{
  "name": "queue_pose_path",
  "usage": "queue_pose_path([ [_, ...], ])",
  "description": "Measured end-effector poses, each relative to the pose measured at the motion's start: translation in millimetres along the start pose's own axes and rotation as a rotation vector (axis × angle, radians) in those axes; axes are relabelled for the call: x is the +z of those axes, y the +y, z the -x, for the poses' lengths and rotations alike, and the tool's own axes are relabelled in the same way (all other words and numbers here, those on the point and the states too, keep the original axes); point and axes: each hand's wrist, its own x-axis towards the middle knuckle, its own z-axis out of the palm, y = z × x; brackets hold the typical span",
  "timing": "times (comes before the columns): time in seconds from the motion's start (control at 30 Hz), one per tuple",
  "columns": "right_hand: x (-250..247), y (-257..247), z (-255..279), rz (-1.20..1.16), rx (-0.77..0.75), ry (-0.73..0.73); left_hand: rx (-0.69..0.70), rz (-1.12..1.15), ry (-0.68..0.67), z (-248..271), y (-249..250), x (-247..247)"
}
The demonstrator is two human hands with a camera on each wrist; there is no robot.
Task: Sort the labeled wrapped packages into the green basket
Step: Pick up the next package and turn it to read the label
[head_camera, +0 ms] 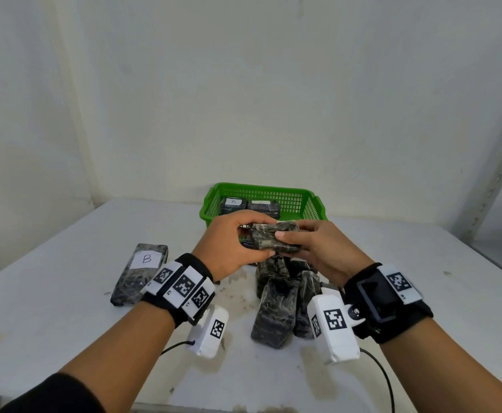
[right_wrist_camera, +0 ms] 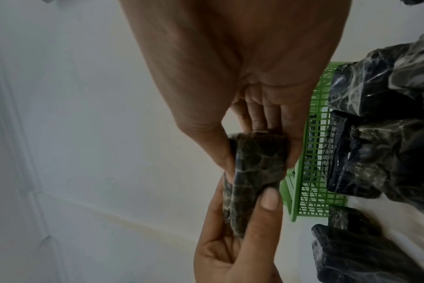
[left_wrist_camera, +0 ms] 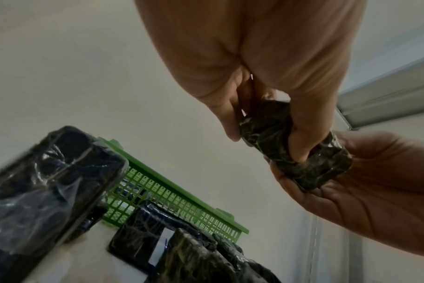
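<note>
Both hands hold one dark wrapped package (head_camera: 275,236) in the air just in front of the green basket (head_camera: 303,204). My left hand (head_camera: 238,245) grips its left end; my right hand (head_camera: 309,248) grips its right end, thumb on top. No label shows on it. The same package (left_wrist_camera: 295,145) appears in the left wrist view, and again (right_wrist_camera: 254,176) in the right wrist view, pinched from both ends. In the basket lie a package labelled B (head_camera: 233,205) and a second labelled package (head_camera: 264,207). A package marked B (head_camera: 141,272) lies on the table at the left.
A heap of dark wrapped packages (head_camera: 279,302) sits on the white table (head_camera: 422,293) under my hands. White walls stand close behind the basket. A perforated metal shelf post (head_camera: 500,174) rises at the right. Cables trail from both wrist cameras near the front edge.
</note>
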Motion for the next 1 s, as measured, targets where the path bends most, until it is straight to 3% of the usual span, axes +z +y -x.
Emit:
queue_pose_path([
  [0.3, -3.8, -6.6, 5.2, 0.044, 0.019, -0.009, -0.042, 0.082, -0.006, 2.3, -0.8, -0.4],
  [0.43, -2.2, -8.6, 2.7, 0.168, -0.043, 0.076, -0.032, -0.112, -0.066, 1.0, 3.4, 4.5],
  [0.73, -13.9, -25.4, 7.3, 0.542, -0.104, -0.076, -0.136, 0.022, -0.176, 0.1, 3.9, -1.9],
  [0.9, -7.8, -22.0, 8.0, 0.41, -0.124, 0.007, -0.139, 0.072, -0.072, 1.0, 3.8, 3.9],
  [1.0, -2.2, -19.5, 11.0, 0.221, 0.007, -0.028, -0.128, 0.142, -0.005, 1.2, 2.9, 7.3],
])
